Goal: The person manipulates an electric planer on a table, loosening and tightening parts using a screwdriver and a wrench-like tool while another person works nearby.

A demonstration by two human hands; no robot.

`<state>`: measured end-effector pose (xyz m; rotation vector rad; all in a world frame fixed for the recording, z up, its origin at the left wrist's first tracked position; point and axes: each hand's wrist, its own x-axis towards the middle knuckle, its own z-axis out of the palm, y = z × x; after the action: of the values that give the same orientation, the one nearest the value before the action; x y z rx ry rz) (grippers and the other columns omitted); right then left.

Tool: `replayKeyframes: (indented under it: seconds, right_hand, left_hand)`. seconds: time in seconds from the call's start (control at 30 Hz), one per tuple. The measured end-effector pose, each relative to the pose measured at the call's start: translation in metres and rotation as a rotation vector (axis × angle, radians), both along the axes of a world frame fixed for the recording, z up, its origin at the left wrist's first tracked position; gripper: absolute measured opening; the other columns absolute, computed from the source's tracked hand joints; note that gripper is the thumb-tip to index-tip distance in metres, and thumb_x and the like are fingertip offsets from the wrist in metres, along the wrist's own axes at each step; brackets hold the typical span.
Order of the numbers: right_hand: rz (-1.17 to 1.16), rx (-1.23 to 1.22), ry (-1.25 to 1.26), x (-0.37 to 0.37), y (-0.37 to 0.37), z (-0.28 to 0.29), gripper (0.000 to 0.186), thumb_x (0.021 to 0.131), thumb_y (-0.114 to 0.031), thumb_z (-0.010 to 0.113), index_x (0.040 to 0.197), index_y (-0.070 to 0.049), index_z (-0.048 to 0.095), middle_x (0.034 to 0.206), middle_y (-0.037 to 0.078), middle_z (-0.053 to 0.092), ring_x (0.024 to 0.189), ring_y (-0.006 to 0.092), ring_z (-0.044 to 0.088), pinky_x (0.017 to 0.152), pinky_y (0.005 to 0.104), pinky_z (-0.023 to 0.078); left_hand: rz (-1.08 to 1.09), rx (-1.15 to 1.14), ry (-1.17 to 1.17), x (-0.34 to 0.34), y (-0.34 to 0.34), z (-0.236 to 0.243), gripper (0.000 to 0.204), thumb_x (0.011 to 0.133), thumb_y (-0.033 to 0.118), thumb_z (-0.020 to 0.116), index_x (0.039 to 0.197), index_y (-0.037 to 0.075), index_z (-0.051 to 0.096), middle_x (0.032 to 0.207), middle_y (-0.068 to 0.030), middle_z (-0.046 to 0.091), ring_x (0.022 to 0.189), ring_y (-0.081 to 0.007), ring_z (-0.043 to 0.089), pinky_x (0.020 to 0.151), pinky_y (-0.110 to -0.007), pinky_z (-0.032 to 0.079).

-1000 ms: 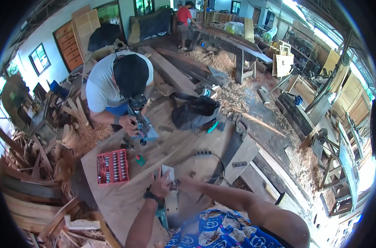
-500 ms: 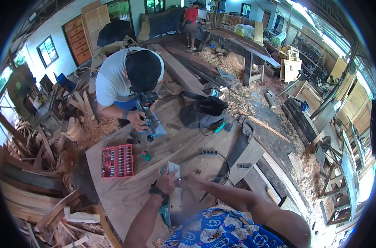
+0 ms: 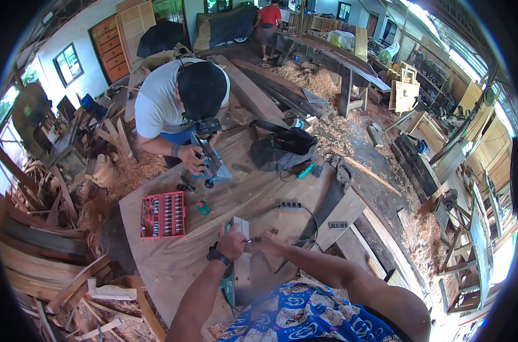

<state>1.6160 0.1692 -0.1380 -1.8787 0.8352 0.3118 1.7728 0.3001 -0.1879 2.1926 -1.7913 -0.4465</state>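
Note:
On the wooden tabletop in front of me lies a teal electric planer [image 3: 227,288], turned so that its flat metal sole [image 3: 243,276] shows. My left hand [image 3: 230,244] grips the planer near its far end, fingers bent over it. My right hand [image 3: 268,244] is a closed fist just to the right of the planer. A slim shiny metal tool [image 3: 251,240] sticks out of that fist toward the planer's side; its exact kind is hidden. Across the table, a co-worker [image 3: 199,91] in a white shirt and black cap bends over another planer [image 3: 216,162], holding it tilted.
A red socket set case [image 3: 163,215] lies open at left, near a small green-and-red object [image 3: 203,208]. A black bag [image 3: 282,149] rests at the far side. A power strip [image 3: 290,204] and its cord lie right of centre. Wood offcuts and shavings cover the floor.
My hands stay at the planer, with the right fist slightly nearer to it. The view has shifted a little. In the background, the person in red has turned and stepped slightly.

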Motion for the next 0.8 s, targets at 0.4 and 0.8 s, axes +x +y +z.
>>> replayKeyframes:
  seconds: [0.4, 0.8]
  right_hand:
    - [-0.009, 0.028, -0.031, 0.001, -0.004, -0.008, 0.038, 0.092, -0.037, 0.075, 0.090, 0.001, 0.078, 0.077, 0.010, 0.076, 0.067, 0.0166, 0.072, 0.064, 0.0349, 0.056]
    - [-0.023, 0.070, -0.127, -0.001, -0.005, -0.019, 0.030, 0.093, -0.029, 0.075, 0.089, 0.000, 0.077, 0.076, 0.008, 0.074, 0.067, 0.0151, 0.070, 0.064, 0.0339, 0.056]
  left_hand:
    - [0.011, 0.061, -0.002, 0.001, -0.004, -0.001, 0.022, 0.086, 0.020, 0.065, 0.103, 0.013, 0.075, 0.129, -0.0074, 0.068, 0.141, -0.0259, 0.047, 0.119, -0.067, 0.021]
    - [0.012, 0.043, -0.013, 0.000, -0.005, 0.004, 0.022, 0.088, 0.026, 0.069, 0.103, 0.011, 0.074, 0.125, -0.0096, 0.069, 0.135, -0.0282, 0.052, 0.115, -0.065, 0.026]
